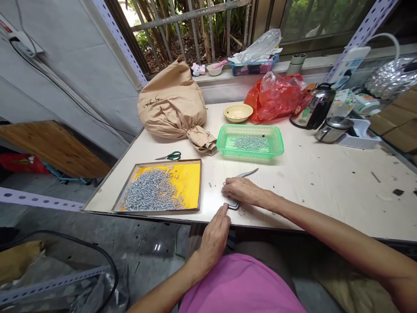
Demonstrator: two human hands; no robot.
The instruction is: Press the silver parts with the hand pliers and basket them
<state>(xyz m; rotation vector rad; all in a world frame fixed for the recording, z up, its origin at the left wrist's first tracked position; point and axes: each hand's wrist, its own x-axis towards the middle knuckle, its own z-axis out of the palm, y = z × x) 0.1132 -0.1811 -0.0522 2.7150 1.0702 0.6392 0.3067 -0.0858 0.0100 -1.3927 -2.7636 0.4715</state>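
Near the table's front edge, my left hand [216, 232] has its fingers together, their tips gripping the near edge of a small flat piece with a pale middle and dark rim [232, 206]. Just above it, my right hand [241, 190] is closed in a pinch over the same piece, with a speck of red below the fingers. What lies in that pinch is too small and covered to name. A pointed grey metal tool [248, 173], like a blade or tweezers, sticks out beyond the right hand. A loose metal spring [210, 185] lies to the left.
A shallow tray [192, 184] lined in yellow holds many small metal springs [148, 191]. Behind it are scissors [170, 156] and a brown paper sack [172, 104]. Farther back stand a green basket [276, 145] with springs, a cream bowl [237, 113], a red bag [273, 100] and a kettle [314, 106].
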